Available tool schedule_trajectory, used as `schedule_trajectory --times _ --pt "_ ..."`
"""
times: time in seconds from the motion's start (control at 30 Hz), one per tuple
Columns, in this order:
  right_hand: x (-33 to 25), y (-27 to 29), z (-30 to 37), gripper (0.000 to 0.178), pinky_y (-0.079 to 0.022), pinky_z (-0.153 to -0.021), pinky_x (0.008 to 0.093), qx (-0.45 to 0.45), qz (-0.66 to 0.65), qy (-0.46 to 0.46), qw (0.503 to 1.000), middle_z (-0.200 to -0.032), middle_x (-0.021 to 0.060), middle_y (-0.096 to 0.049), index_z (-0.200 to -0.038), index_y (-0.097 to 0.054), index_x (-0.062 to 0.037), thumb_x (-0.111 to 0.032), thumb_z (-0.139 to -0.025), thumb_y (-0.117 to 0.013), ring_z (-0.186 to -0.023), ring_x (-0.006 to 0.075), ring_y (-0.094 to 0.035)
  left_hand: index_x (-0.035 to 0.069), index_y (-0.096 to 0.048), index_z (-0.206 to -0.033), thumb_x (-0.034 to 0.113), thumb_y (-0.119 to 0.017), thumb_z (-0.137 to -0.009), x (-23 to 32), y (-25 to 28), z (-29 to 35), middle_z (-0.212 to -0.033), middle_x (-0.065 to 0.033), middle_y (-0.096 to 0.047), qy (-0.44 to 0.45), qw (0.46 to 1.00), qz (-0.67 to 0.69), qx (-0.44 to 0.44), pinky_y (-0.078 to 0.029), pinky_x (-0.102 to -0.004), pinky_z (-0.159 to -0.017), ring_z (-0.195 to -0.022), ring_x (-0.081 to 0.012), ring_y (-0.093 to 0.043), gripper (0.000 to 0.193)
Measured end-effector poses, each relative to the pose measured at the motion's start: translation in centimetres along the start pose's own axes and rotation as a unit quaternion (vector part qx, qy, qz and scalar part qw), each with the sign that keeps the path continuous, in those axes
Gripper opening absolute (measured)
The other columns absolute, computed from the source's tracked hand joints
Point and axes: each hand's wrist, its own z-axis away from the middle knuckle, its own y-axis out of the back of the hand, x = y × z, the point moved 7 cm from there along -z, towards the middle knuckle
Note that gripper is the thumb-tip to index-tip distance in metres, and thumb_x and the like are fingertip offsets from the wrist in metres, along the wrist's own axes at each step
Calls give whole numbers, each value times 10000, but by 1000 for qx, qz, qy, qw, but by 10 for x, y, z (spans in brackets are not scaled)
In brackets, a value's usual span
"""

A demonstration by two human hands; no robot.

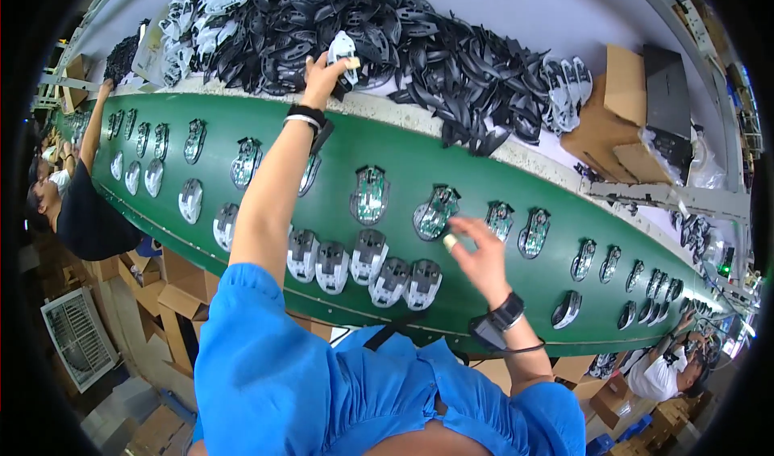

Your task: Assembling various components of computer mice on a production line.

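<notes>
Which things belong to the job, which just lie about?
Likely in use:
white plastic part in left hand
green circuit boards in plastic bases
grey-and-white rounded plastic covers

Likely lying about:
brown open cardboard box
white slatted rectangular panel

Open cardboard box (625, 89), white slatted panel (79, 339), co-worker in black (95, 210)

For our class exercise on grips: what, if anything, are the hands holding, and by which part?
The left hand holds a white mouse shell by its nearer part; whether the right hand holds anything cannot be told.
</notes>
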Motion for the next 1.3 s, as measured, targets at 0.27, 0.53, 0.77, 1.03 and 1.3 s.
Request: schedule_trajectory --times 0.27,0.53,0.77,1.03,1.3 --pt "34 -41 -22 277 -526 -736 321 -60 -31 -77 995 -934 116 -651 -1047 -646 -33 -77 -776 -675 -828 221 -660 5 -588 -1122 227 -638 -782 26 -136 42 -1470 -173 -156 28 938 345 -35 -292 -319 -1037 -1265 -211 -349 409" --pt "27 -42 -188 355 -480 -816 378 130 -7 100 986 -1067 125 -589 -1093 -605 -42 -100 -747 -660 -978 301 -575 93 -567 -1152 261 -574 -848 22 -70 86 -875 -7 -582 148 878 444 -100 -478 -404 -779 -798 -163 -567 347" --pt "18 -58 -244 405 -447 -765 401 220 175 123 952 -986 85 -556 -1102 -609 -78 -176 -723 -712 -954 285 -529 103 -563 -1132 274 -589 -857 21 -54 93 -967 -7 -606 187 879 407 -161 -497 -387 -776 -852 -155 -591 325" --pt "20 -72 -255 328 -391 -761 410 209 161 23 964 -907 66 -557 -895 -599 -105 -215 -637 -769 -928 272 -538 119 -578 -1126 267 -601 -854 16 -42 102 -989 22 -593 211 903 354 -124 -474 -352 -774 -838 -125 -566 309" --pt "27 -47 -261 263 -406 -753 419 177 267 10 947 -892 87 -606 -855 -602 -78 -232 -681 -726 -892 273 -576 128 -601 -1074 346 -583 -854 43 -39 116 -941 22 -602 210 917 334 -53 -455 -368 -782 -869 -128 -557 311"
